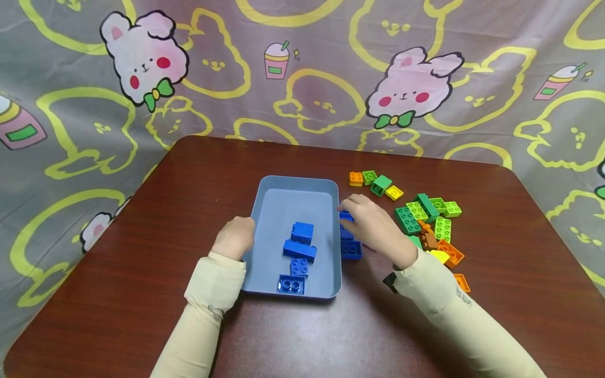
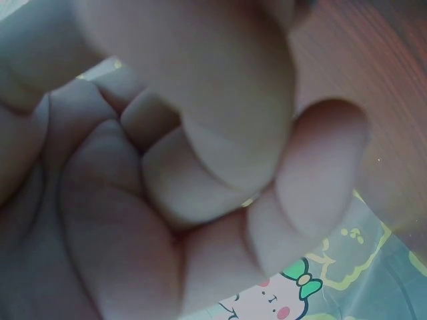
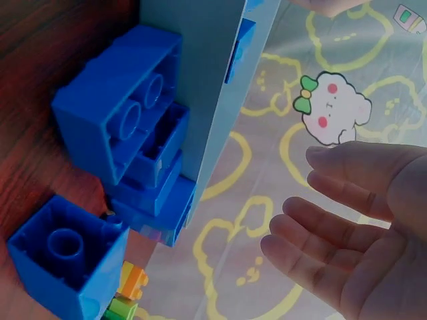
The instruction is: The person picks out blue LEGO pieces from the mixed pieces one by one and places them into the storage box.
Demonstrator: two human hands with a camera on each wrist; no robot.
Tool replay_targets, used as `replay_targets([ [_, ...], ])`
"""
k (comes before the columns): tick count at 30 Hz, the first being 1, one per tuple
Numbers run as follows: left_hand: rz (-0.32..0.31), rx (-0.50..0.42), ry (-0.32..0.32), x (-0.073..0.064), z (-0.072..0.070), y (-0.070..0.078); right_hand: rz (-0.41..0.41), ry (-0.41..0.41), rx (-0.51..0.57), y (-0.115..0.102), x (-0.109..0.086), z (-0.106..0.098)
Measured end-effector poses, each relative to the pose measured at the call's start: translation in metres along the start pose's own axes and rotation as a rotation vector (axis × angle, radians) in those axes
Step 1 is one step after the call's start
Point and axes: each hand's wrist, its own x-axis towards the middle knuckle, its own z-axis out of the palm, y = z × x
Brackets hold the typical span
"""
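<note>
A blue-grey tray (image 1: 300,184) holds several blue toy building blocks (image 1: 300,249). Beside its left wall is my left hand (image 1: 235,237). In the left wrist view the fingers (image 2: 193,180) curl toward the palm, the thumb lies over them, and no block shows in the hand. My right hand (image 1: 371,223) hovers by the tray's right wall, over more blue blocks (image 1: 351,249) and partly hiding them. The right wrist view shows its fingers (image 3: 320,233) spread and holding nothing. There, blue blocks (image 3: 87,113) line the outside of the tray wall (image 3: 200,80), one block (image 3: 70,250) apart from them.
To the right lie green blocks (image 1: 407,220), lime blocks (image 1: 443,229), orange blocks (image 1: 451,253) and a yellow block (image 1: 439,256). Small orange, green and yellow blocks (image 1: 394,192) sit farther back. The right forearm overlaps a dark piece (image 1: 390,282). A patterned curtain (image 1: 302,79) hangs behind the brown table (image 1: 142,252).
</note>
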Motion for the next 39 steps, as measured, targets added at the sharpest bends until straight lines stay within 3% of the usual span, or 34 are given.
replay_targets([
  [15, -0.008, -0.015, -0.019, 0.001, 0.000, 0.000, 0.005, 0.015, 0.012, 0.016, -0.015, 0.010],
  [24, -0.009, -0.012, -0.019, 0.002, 0.001, 0.000, -0.039, 0.032, -0.009, 0.022, -0.021, 0.017],
  [39, -0.014, -0.009, -0.021, 0.002, 0.002, 0.000, 0.028, -0.081, 0.044, 0.023, -0.028, 0.023],
])
